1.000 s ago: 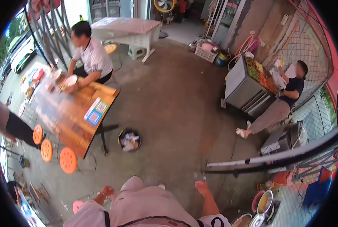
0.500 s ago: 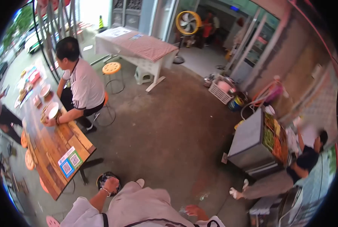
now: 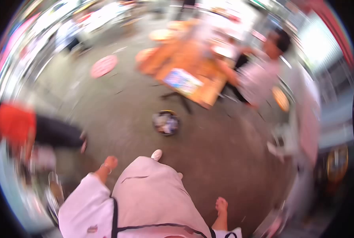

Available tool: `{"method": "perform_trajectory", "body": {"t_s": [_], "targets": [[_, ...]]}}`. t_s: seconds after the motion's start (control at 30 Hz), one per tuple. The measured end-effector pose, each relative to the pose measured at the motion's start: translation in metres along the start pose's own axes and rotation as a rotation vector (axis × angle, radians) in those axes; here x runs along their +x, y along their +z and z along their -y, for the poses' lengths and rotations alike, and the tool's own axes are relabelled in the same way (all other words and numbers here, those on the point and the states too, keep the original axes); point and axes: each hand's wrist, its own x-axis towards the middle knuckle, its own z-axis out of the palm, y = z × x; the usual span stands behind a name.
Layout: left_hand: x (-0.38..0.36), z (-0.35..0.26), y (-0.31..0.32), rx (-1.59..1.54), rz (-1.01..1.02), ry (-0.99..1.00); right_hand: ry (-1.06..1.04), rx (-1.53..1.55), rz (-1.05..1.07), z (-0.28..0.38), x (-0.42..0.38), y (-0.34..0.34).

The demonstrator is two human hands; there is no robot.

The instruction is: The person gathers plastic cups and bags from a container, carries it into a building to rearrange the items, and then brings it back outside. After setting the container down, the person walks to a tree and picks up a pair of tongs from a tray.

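Note:
My left hand point(image 3: 111, 162), with a bracelet at the wrist, hangs left of my pale apron point(image 3: 149, 186). Its fingers look curled, and no object shows in it, though it is blurred. On the other side, my right hand point(image 3: 221, 204) hangs low over the floor, fingers folded in and nothing visible in them. A round dark bin point(image 3: 166, 123) with pale rubbish inside stands on the floor ahead of my shoe point(image 3: 156, 154). Neither hand touches it.
Beyond the bin is a wooden table point(image 3: 206, 93) with a printed card point(image 3: 181, 81); a person point(image 3: 260, 81) sits at its right. A pink stool point(image 3: 104, 66) stands further left. Someone in a red top point(image 3: 16, 123) is at the left edge. A covered table point(image 3: 308, 119) runs along the right.
The view has swung left, so the wooden table now lies ahead. My left hand was over the bin and is now apart from it. Both hands hang at my sides.

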Motion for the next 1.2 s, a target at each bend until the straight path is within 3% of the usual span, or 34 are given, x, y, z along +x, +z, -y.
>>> {"method": "perform_trajectory", "body": {"t_s": [0.07, 0.13, 0.23, 0.27, 0.4, 0.47, 0.63, 0.7, 0.83, 0.9, 0.97, 1.03, 1.1, 1.2], "targets": [[-0.040, 0.056, 0.028, -0.313, -0.060, -0.218, -0.008, -0.232, 0.118, 0.056, 0.033, 0.020], [-0.108, 0.032, 0.008, -0.535, -0.115, -0.371, -0.058, -0.493, 0.266, 0.112, 0.056, 0.079], [-0.132, 0.069, -0.004, -0.653, -0.060, -0.463, -0.168, -0.786, 0.445, 0.191, 0.036, 0.241], [-0.139, 0.076, 0.000, -0.736, -0.132, -0.505, -0.212, -0.833, 0.518, 0.207, 0.033, 0.296], [-0.117, 0.164, 0.043, -0.712, -0.182, -0.555, -0.409, -0.845, 0.760, 0.261, -0.030, 0.521], [-0.087, 0.199, 0.021, -0.731, -0.131, -0.635, -0.434, -0.779, 0.864, 0.274, -0.055, 0.620], [-0.010, 0.238, -0.144, -0.718, -0.306, -0.602, -0.285, -0.833, 1.049, 0.279, -0.060, 0.780], [0.042, 0.260, -0.207, -0.813, -0.413, -0.517, -0.286, -0.967, 1.000, 0.289, -0.080, 0.823], [0.158, 0.310, -0.304, -0.843, -0.421, -0.518, -0.263, -1.091, 0.900, 0.330, -0.108, 0.921], [0.216, 0.338, -0.336, -0.893, -0.446, -0.572, -0.499, -1.256, 0.899, 0.368, -0.136, 0.978], [0.261, 0.377, -0.338, -0.882, -0.440, -0.639, -0.674, -1.425, 0.889, 0.406, -0.116, 1.045], [0.324, 0.397, -0.366, -1.011, -0.492, -0.763, -0.788, -1.576, 0.896, 0.444, -0.084, 1.134], [0.334, 0.399, -0.398, -1.246, -0.508, -0.986, -0.863, -1.711, 0.912, 0.486, -0.054, 1.239], [0.371, 0.404, -0.470, -1.384, -0.388, -0.992, -0.880, -1.713, 0.996, 0.536, -0.039, 1.447]]}}
